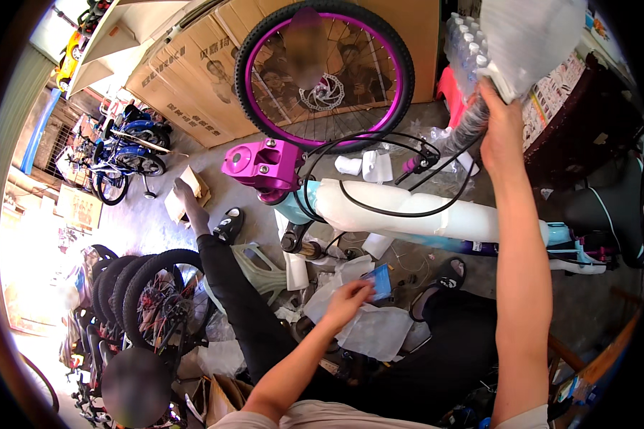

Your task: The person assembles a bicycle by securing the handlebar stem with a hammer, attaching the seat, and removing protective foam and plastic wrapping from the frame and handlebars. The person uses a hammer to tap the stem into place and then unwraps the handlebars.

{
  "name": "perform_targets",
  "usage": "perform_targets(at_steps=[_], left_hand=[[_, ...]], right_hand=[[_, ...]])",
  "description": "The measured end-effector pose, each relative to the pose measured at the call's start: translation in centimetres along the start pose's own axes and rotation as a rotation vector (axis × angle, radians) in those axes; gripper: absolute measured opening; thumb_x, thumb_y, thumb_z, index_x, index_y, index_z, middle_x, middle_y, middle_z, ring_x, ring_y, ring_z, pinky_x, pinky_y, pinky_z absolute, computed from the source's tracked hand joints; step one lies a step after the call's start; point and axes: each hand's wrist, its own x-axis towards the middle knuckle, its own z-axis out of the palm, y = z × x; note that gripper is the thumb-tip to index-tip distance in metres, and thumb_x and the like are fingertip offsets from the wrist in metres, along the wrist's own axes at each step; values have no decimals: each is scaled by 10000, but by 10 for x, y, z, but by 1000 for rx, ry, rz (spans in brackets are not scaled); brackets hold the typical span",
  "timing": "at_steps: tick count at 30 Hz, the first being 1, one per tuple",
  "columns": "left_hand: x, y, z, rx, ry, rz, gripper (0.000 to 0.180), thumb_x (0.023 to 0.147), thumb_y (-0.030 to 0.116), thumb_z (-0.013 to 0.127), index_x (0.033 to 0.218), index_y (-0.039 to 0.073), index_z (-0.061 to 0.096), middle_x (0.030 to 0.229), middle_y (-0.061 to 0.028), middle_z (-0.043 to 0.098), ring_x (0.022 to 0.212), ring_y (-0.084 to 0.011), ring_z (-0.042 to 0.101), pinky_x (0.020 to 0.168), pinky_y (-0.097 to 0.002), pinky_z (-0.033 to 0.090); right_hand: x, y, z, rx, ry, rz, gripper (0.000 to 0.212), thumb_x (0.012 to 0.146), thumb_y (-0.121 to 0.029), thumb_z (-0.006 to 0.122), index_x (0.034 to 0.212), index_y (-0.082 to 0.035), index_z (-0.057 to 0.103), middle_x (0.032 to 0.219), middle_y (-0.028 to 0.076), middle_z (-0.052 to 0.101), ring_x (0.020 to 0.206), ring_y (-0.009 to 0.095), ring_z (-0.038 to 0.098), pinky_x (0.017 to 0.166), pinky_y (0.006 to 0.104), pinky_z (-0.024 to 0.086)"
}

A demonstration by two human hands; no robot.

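My right hand (502, 125) is raised at the upper right, its fingers closed round white foam wrapping (533, 43). Beside the palm runs a handlebar grip (469, 125) covered in clear plastic, with a brake lever (428, 154) and black cables. Low in the middle, my left hand (347, 306) has its fingers drawn together; what they hold, if anything, is hidden. A blue packet (382, 282) lies just past its fingertips. Between the hands stretches a bicycle frame (415, 207) padded in white foam, with a purple stem (263, 166) at its front end.
A purple-rimmed wheel (325, 75) leans on a large cardboard box (186, 86). Foam sheets (376, 332) and scraps litter the floor by my legs. Several tyres (154, 286) stand at the left, small blue bicycles (125, 146) beyond. Bottled water (466, 50) stands near a dark cabinet (576, 118).
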Motion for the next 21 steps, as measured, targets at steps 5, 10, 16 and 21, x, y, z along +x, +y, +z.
perform_targets(at_steps=[5,10,16,21], left_hand=[[-68,88,-48,274,342,401,184,1020,62,579,1148,-13,688,1028,-83,745,846,-129,687,737,-267,543],[-116,224,-41,719,596,1165,134,929,-67,584,1013,-43,686,919,-131,695,754,-197,660,686,-289,506],[-106,344,-24,1288,456,1521,276,835,123,730,1095,44,679,1084,-125,675,1001,-340,632,898,-433,490],[-70,383,-12,1824,292,728,455,890,443,685,1107,43,696,1019,-156,736,981,-345,692,902,-451,487]], right_hand=[[-15,-21,24,-9,81,-147,195,932,-131,728,1091,-45,653,896,4,645,765,106,580,683,280,451],[-42,-38,24,49,113,-167,383,842,-37,747,1207,2,637,1133,67,681,1034,171,626,928,321,466],[-76,-50,16,143,154,-142,603,805,0,740,1373,29,543,1369,107,587,1239,216,560,1065,333,420],[-88,-34,-24,40,104,-214,631,812,83,718,1405,-18,529,1373,82,578,1259,236,557,1079,370,439]])
